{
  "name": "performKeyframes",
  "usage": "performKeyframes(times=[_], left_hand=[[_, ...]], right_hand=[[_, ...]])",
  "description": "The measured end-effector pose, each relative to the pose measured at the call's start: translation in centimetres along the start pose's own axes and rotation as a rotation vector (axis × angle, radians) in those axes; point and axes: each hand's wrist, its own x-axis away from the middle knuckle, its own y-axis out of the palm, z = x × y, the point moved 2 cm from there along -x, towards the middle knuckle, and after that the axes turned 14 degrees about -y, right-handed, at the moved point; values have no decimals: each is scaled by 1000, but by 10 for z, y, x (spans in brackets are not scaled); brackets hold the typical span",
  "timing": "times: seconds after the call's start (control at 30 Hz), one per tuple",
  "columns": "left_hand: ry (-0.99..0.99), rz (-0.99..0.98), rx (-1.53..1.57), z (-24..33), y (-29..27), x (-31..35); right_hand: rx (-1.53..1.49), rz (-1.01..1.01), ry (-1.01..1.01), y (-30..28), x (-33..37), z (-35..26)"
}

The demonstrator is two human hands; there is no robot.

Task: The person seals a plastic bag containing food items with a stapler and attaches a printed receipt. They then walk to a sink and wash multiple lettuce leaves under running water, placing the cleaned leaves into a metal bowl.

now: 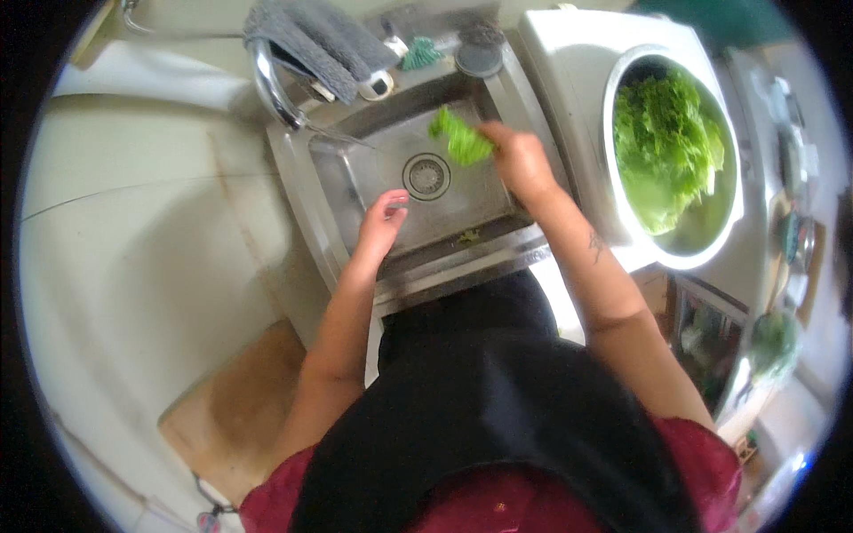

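A bright green lettuce leaf (464, 142) hangs over the right part of the steel sink (484, 191). My right hand (522, 162) grips it by one end, slightly blurred. On the sink's near left side, my left hand (384, 224) is held with loosely bent fingers and nothing visible in them. Between the hands and a little farther off lies the round drain strainer (426, 177). A thin stream of water seems to come from the chrome faucet (274, 87) at the sink's far left corner.
To the right, a large white-rimmed bowl (613, 169) of water and lettuce (666, 133) stands on a white surface. Grey towels (315, 40) drape by the faucet. A green scrubber (421, 53) and a dark round scourer (480, 51) sit behind the basin. Leaf scraps (468, 236) stick to its near wall.
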Motion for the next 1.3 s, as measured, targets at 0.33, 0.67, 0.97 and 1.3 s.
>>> performKeyframes(times=[0.33,0.67,0.97,1.3], left_hand=[[-34,-521,-717,-33,109,-63],[-29,-312,-421,-35,3,-32],[152,-110,-141,47,-19,-17],[907,74,-425,227,114,124]], right_hand=[[39,-351,84,48,62,17],[6,-260,84,-9,49,-11],[393,585,-179,-228,115,-37],[-3,669,84,-225,230,-69]])
